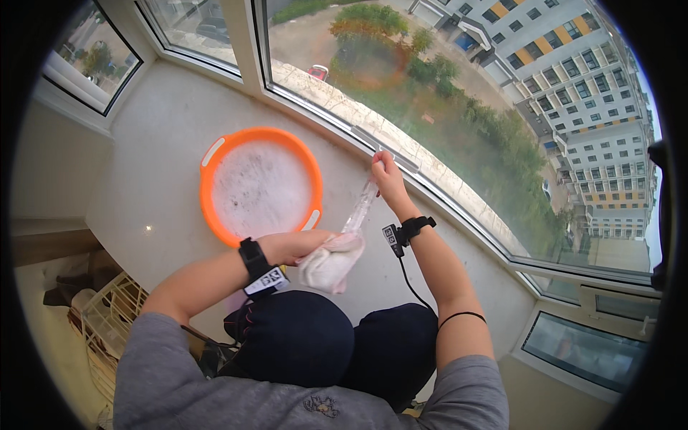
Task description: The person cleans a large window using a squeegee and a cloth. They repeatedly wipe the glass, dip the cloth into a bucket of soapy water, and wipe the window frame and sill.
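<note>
A white cloth point(334, 264) is bunched in my left hand point(307, 246), low in front of my knees. Between the cloth and my right hand point(384, 165) runs a clear plastic handle or strip point(361, 207); my right hand is closed around its upper end, close to the window frame. How the strip meets the cloth is partly hidden. An orange round basin point(315, 177) with pale grips stands on the sill, left of my right hand. White suds point(260, 188) with dark specks fill it.
The pale window sill point(161, 113) carries the basin. A long window frame point(462, 207) borders it on the right, with buildings outside. My knees point(295, 338) are at the sill's near side. A wire rack point(115, 306) stands at the lower left. Cables hang from both wrist devices.
</note>
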A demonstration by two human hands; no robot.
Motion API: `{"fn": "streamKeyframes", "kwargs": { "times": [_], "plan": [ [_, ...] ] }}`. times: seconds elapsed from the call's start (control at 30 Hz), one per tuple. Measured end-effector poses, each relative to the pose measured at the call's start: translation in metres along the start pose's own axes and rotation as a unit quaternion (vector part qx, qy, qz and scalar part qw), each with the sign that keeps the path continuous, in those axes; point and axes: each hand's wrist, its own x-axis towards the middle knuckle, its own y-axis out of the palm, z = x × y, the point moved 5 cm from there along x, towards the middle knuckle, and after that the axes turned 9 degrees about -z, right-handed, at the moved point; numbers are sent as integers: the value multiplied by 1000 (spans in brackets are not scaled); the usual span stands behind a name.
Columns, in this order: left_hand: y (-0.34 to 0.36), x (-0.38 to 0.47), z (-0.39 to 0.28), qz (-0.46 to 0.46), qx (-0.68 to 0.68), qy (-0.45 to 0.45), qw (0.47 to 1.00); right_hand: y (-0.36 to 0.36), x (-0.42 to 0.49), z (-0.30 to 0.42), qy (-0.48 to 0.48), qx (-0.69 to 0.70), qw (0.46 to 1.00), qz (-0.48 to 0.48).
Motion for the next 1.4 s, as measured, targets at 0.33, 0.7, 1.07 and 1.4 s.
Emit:
{"fn": "streamKeyframes", "kwargs": {
  "times": [0.33,0.7,1.07,1.4],
  "plan": [
    [-40,-30,9,-74,330,41,940,-9,-73,86,-216,40,974,-60],
    [-16,29,4,-85,355,-6,931,-16,-51,52,-179,54,979,-82],
    [-51,43,34,-142,410,-63,899,19,-19,-44,-67,90,990,-86],
    [-42,58,29,-113,271,-58,954,22,3,-95,18,117,992,-48]
  ]
}}
